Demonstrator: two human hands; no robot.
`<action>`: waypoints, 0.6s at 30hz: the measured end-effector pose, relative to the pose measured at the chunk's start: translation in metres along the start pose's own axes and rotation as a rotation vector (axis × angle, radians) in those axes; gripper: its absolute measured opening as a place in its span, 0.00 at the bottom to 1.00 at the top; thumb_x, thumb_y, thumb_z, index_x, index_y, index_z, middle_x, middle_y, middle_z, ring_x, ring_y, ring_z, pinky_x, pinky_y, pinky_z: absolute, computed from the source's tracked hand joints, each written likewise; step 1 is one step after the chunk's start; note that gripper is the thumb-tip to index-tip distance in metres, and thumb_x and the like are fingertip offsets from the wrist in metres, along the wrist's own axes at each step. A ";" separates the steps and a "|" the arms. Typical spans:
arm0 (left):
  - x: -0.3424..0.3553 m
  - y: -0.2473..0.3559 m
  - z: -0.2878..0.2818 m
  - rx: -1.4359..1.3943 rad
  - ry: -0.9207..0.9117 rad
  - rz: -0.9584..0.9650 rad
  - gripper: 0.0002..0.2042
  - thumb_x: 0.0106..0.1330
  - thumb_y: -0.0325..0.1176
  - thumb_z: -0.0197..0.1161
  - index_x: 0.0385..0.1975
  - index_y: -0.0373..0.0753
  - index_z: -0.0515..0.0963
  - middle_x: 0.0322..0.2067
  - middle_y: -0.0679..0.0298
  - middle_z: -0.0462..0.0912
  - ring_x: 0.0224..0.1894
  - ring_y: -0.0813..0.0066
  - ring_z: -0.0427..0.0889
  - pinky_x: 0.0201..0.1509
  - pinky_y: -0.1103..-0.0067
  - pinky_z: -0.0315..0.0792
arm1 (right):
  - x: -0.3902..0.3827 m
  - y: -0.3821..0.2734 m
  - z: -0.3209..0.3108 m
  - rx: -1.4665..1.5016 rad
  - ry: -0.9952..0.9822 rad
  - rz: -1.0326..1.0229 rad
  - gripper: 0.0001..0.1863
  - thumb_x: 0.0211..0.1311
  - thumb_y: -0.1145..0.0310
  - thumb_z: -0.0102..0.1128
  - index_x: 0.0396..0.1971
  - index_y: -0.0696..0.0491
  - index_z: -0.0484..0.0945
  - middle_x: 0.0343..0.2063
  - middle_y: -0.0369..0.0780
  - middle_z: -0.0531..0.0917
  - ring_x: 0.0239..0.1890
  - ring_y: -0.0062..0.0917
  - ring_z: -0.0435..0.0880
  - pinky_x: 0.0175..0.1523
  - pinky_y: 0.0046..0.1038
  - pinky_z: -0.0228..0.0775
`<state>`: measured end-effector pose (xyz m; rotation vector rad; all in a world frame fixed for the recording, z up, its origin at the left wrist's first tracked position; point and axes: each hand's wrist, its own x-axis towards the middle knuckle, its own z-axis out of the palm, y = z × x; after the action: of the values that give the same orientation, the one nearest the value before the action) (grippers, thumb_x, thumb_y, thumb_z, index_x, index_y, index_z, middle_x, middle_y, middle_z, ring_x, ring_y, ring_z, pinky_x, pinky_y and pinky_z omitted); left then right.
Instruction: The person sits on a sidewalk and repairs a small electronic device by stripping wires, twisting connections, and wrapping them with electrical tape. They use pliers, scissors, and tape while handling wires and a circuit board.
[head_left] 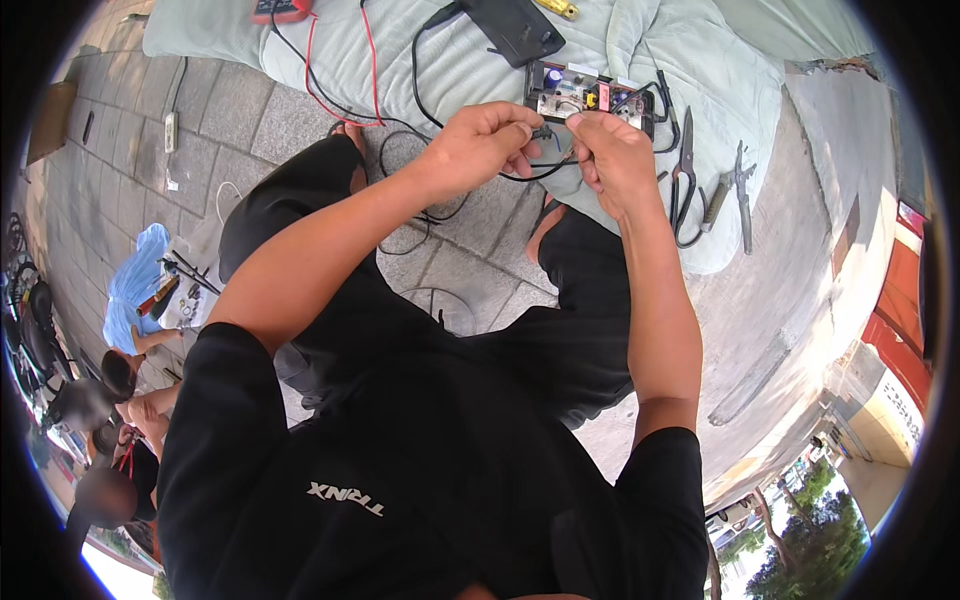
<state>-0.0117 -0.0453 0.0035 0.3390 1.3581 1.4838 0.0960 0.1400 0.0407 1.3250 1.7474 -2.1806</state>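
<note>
An opened electronic device, its circuit board bared in a dark casing, lies on a pale green cloth in front of me. My left hand is closed at the device's near left edge, thumb and fingers pinched by a small dark part. At the near edge of the board my right hand is closed too, thumb and forefinger together. What either hand pinches is too small to make out. A black cable passes below both hands. Beyond the device lies a flat black cover.
Black-handled scissors and a grey metal tool lie right of the device. A red meter with red and black leads sits far left. The pale green cloth covers the work surface. Other people sit at left, near a blue garment.
</note>
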 end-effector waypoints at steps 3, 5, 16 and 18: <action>-0.008 0.009 0.002 0.198 0.003 -0.027 0.15 0.79 0.34 0.59 0.56 0.30 0.79 0.39 0.63 0.86 0.37 0.79 0.85 0.45 0.81 0.79 | 0.000 -0.001 -0.001 -0.002 0.018 -0.012 0.08 0.65 0.68 0.68 0.35 0.57 0.83 0.19 0.30 0.76 0.15 0.11 0.64 0.19 0.19 0.49; -0.008 0.007 0.001 0.187 -0.001 -0.043 0.14 0.78 0.34 0.61 0.54 0.29 0.81 0.39 0.63 0.86 0.37 0.79 0.85 0.45 0.80 0.79 | 0.001 0.002 -0.003 -0.008 0.037 -0.013 0.08 0.65 0.68 0.67 0.35 0.58 0.83 0.19 0.30 0.76 0.15 0.12 0.64 0.19 0.19 0.49; -0.008 0.008 0.001 0.242 0.001 -0.022 0.13 0.75 0.37 0.65 0.45 0.31 0.84 0.33 0.64 0.87 0.33 0.79 0.85 0.41 0.79 0.79 | 0.001 0.002 -0.005 0.017 0.059 -0.043 0.07 0.68 0.70 0.66 0.33 0.58 0.82 0.18 0.30 0.74 0.12 0.10 0.62 0.16 0.17 0.46; -0.008 -0.007 -0.004 0.398 -0.028 0.035 0.12 0.76 0.37 0.61 0.43 0.33 0.84 0.33 0.62 0.88 0.34 0.75 0.86 0.43 0.75 0.80 | 0.002 0.000 -0.007 0.005 0.075 -0.051 0.07 0.69 0.69 0.66 0.34 0.57 0.82 0.18 0.30 0.73 0.12 0.10 0.62 0.15 0.17 0.48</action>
<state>-0.0084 -0.0548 -0.0002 0.6353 1.6307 1.2241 0.0989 0.1467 0.0390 1.3957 1.8224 -2.1906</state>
